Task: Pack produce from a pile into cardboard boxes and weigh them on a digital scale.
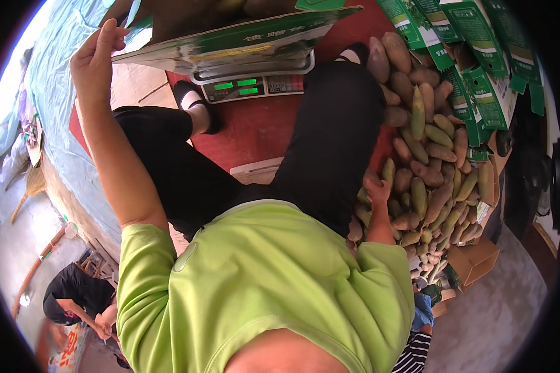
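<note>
At the upper left, my left hand (pixel 96 59) is closed at the corner of an upright green-and-white cardboard box (pixel 249 46), fingers curled at its edge with the thumb up. The box sits on a digital scale (pixel 246 87) with lit green displays, between my feet. Inside the box, dim brown shapes show at the top edge of the view. My right hand (pixel 374 188) reaches down beside my right thigh into a heap of elongated brown and green gourd-like vegetables (pixel 420 196). Its fingers are curled against the heap; what they grip is hidden.
Green printed cartons (pixel 479 37) stand stacked behind the heap at the upper right. An open brown box (pixel 473 261) lies near the heap's lower end. Blue plastic sheeting (pixel 62 118) covers the left side. Another person (pixel 81 295) bends at the lower left near a broom (pixel 34 186).
</note>
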A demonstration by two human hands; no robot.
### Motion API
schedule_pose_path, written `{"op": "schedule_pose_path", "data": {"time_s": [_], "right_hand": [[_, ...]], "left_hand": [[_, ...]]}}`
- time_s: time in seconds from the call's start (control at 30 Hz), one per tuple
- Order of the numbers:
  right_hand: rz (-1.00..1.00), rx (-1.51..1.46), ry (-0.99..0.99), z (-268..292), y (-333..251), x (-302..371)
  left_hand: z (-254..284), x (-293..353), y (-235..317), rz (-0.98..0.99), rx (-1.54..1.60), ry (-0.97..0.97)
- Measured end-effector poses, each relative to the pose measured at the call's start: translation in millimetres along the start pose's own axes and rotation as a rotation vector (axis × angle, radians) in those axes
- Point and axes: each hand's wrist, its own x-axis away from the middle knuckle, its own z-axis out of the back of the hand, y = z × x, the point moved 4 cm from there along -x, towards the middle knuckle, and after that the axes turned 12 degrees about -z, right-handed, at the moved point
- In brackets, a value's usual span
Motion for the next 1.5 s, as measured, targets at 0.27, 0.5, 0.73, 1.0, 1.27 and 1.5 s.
{"op": "schedule_pose_path", "data": {"time_s": [0.27, 0.5, 0.73, 1.0, 1.27, 1.5], "right_hand": [[0.098, -0.019, -0.06, -4.8, -7.1, -11.9], [0.201, 0.111, 0.041, -5.7, -15.4, -29.7], [0.619, 0.181, 0.094, 20.5, -129.0, -23.6], [1.003, -0.199, -0.376, 41.6, -414.0, 239.4], [1.481, 0.503, -0.492, -55.9, -524.1, 407.1], [1.35, 1.648, 0.027, -185.0, -539.7, 401.1]], "left_hand": [[-5.2, -1.9, -5.2, -0.056, 0.009, -0.046], [-10.4, -5.1, -6.2, -0.055, 0.052, -0.054], [-9.2, 0.6, 6.6, -0.036, -0.026, -0.186], [-7.2, 0.5, 19.9, -0.084, -0.107, -0.191], [-9.5, -2.7, 24.8, -0.115, -0.134, -0.183], [-10.9, -7.0, 32.1, -0.157, -0.137, -0.197]]}}
